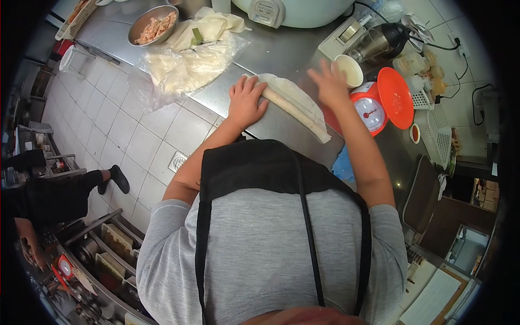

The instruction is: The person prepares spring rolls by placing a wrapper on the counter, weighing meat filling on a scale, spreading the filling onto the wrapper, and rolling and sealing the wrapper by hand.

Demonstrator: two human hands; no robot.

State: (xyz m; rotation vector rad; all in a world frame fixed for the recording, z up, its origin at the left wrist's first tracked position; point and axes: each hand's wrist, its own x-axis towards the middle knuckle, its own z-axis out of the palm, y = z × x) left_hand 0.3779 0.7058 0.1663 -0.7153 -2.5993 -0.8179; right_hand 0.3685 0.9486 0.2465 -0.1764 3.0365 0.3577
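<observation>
On the steel counter lies a pale wrapper sheet, its near side rolled into a long tube. My left hand rests on the left end of the roll, fingers bent over it and spread apart. Over the counter to the right of the sheet, my right hand is raised with its fingers apart, slightly blurred, beside a white bowl with pale contents. Nothing shows in its grasp.
A metal bowl of pinkish filling and a plastic bag of wrappers sit at the left. Right are a red scale, a black-topped blender and a small sauce dish. Another person's leg shows at far left.
</observation>
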